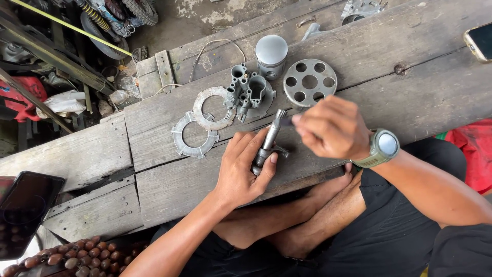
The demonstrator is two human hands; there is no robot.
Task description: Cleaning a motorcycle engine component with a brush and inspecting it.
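Metal shaft [268,139], one only, grey and stepped, with a short crosspiece low on its length, stands tilted just above the wooden counter [410,61]. Left hand [245,172] wraps its lower end, fingers and thumb pressed around it. Right hand [330,127], with a green-strapped watch [382,147] on its wrist, pinches a small dark piece against the shaft's upper end; what that piece is cannot be told.

On the counter beyond the shaft lie two flat notched rings [200,125], overlapping each other, one cast part with several upright tubes [248,92], one round plate with holes [309,82], and one piston [271,54] standing on its open end. Two phones show: one at the far right edge [480,41], one at the lower left [25,210]. Brown beads [77,256] lie below that one.
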